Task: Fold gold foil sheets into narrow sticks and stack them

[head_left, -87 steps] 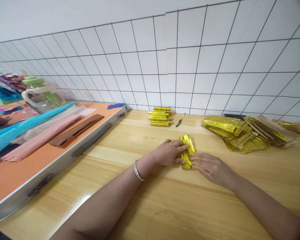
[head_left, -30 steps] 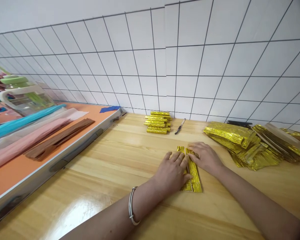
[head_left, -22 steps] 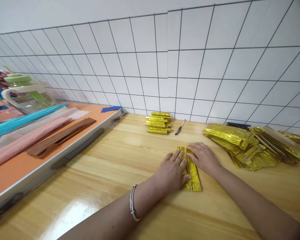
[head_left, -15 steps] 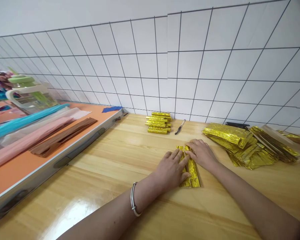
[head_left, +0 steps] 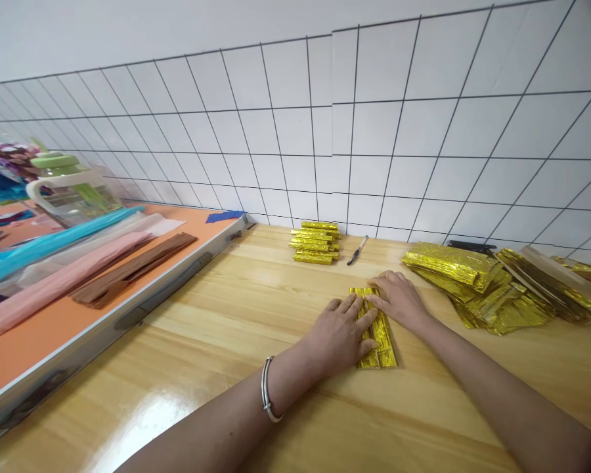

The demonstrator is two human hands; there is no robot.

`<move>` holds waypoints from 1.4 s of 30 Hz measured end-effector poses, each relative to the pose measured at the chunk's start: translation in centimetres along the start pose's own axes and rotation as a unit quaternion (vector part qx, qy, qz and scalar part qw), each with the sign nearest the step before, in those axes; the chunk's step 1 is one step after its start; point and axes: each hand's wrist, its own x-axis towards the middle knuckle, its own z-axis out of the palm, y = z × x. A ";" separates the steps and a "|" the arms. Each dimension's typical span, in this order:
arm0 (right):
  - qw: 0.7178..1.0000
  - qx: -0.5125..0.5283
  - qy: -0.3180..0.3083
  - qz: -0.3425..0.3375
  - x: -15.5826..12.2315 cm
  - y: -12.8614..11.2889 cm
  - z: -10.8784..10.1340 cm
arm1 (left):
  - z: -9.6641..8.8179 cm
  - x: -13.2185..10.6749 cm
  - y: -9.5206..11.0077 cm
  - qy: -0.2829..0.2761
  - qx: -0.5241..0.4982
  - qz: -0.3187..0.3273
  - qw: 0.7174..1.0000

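Observation:
A folded piece of shiny gold crepe paper [head_left: 385,338] lies flat on the wooden table [head_left: 217,309], with a seam running down its length. My left hand [head_left: 342,332] rests on its left half, fingers spread and pressing down. At the far right end of the piece, my right hand [head_left: 398,299] lies with its fingers stretched over the edge, near the left fingertips. Both palms hide part of the gold paper. A silver bangle [head_left: 266,391] circles my left wrist.
Several gold rolls [head_left: 315,243] are stacked by the wall, beside a pen [head_left: 358,251]. On the right is a loose heap of gold paper [head_left: 492,289]. A raised orange board [head_left: 142,289] on the left carries blue, pink and brown paper strips and a green-lidded jug [head_left: 73,184].
The view has shifted slightly, so the left-hand things sit a little further right. My right hand has slid very slightly; the gold paper stays under both hands.

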 end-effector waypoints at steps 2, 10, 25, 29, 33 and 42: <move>1.000 0.008 0.000 0.007 0.1 0.1 0.0 | 0.0 0.0 0.0 -0.002 0.004 -0.001 1.000; 0.998 0.015 -0.032 0.044 1.6 0.0 -0.2 | 0.0 0.0 -0.1 0.000 0.001 -0.002 1.000; 0.993 0.005 -0.083 0.089 2.7 -0.3 -0.6 | -1.4 -0.2 -0.3 -0.007 0.010 -0.006 1.000; 0.992 -0.002 -0.077 0.104 2.8 -0.5 -0.3 | -1.3 0.0 -0.2 -0.003 0.002 -0.009 1.000; 0.990 -0.017 -0.058 0.125 2.7 -1.0 0.0 | -1.3 0.0 -0.3 -0.006 -0.005 -0.016 1.000; 0.989 -0.031 -0.036 0.136 2.3 -1.7 0.2 | -1.5 -0.2 -0.6 -0.007 -0.023 -0.001 1.000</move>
